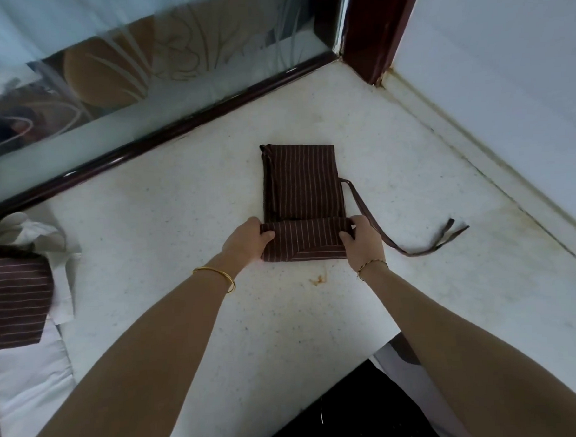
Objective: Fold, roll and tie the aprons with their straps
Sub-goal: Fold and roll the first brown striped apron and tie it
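The brown striped apron (pixel 300 181) is lying folded into a narrow strip near the middle of the white counter (pixel 169 243), its length running from 12 to 6 o'clock. Its 6 o'clock end is sitting turned over into a thick roll. The left hand (pixel 246 241) is gripping the roll's 9 o'clock end and the right hand (pixel 363 239) its 3 o'clock end, fingers curled over the top and thumbs pressing the near face. The straps (pixel 413 249) are trailing from the apron's right edge toward 4 o'clock, their loose ends lying near the wall's base (pixel 496 189). Bare counter is stretching at 12 o'clock up to the dark window frame (pixel 145 145), and at 6 o'clock between the forearms to the counter's near edge. At 9 o'clock, well apart, a second striped apron (pixel 16 296) is lying on white cloth (pixel 26 229).
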